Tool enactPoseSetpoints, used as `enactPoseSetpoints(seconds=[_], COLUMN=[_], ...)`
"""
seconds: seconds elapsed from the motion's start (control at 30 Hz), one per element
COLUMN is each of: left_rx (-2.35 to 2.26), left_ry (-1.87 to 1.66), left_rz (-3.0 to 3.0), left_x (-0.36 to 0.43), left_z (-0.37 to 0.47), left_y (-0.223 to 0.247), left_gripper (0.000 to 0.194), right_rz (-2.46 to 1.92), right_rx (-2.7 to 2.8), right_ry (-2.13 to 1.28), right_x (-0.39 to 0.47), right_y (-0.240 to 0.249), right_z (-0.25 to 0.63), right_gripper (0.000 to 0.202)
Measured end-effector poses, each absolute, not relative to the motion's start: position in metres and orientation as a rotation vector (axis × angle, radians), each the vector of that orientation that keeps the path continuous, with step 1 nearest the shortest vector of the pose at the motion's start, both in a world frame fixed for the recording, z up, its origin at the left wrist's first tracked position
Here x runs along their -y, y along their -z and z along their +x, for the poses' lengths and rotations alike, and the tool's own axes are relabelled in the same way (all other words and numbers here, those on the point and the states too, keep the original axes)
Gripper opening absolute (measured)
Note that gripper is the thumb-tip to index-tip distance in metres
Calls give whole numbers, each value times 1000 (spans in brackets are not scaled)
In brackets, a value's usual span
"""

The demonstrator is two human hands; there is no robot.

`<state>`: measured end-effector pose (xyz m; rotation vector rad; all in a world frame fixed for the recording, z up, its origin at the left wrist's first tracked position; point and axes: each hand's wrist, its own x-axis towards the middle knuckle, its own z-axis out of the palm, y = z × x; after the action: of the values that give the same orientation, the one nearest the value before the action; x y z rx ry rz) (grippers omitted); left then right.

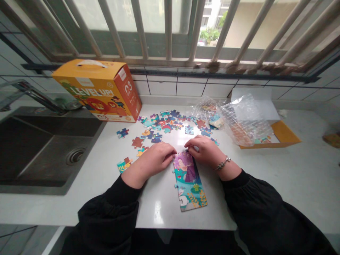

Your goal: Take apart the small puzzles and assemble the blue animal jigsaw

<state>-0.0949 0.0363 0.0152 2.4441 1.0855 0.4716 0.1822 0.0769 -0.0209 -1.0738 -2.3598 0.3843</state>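
Note:
A partly joined jigsaw puzzle (pixel 189 180) lies flat on the white counter, showing a purple-dressed figure, a frog and a white rabbit. My left hand (pixel 156 159) is closed, its fingertips pressed together at the puzzle's upper left corner. At the upper right corner is my right hand (pixel 205 150), fingers curled in a pinch; a small dark bit of a jigsaw piece shows at the fingertips, mostly hidden. Loose jigsaw pieces (pixel 162 124) are scattered beyond both hands. A single blue piece (pixel 189 130) lies just past my right fingers.
An orange puzzle box (pixel 98 92) stands at the back left beside a dark sink (pixel 53 166) with a faucet (pixel 34 95). Clear plastic wrap (pixel 244 120) rests over an opened orange-and-white box (pixel 288 134) at the right. Window bars (pixel 168 32) rise behind the counter.

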Motion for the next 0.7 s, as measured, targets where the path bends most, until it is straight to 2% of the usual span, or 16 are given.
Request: enactPoseSetpoints(seconds=[0.33, 0.7], left_rx=[-1170, -1286], left_ry=[-517, -492], left_rz=[2452, 2418], left_x=[-36, -36], left_z=[-97, -99], left_y=[-14, -11], left_gripper=[16, 19], right_rz=[-1209, -1455], right_rx=[2333, 2007], right_ry=[-372, -252], right_x=[-73, -75], right_y=[17, 13], right_z=[182, 187], right_gripper=[26, 27])
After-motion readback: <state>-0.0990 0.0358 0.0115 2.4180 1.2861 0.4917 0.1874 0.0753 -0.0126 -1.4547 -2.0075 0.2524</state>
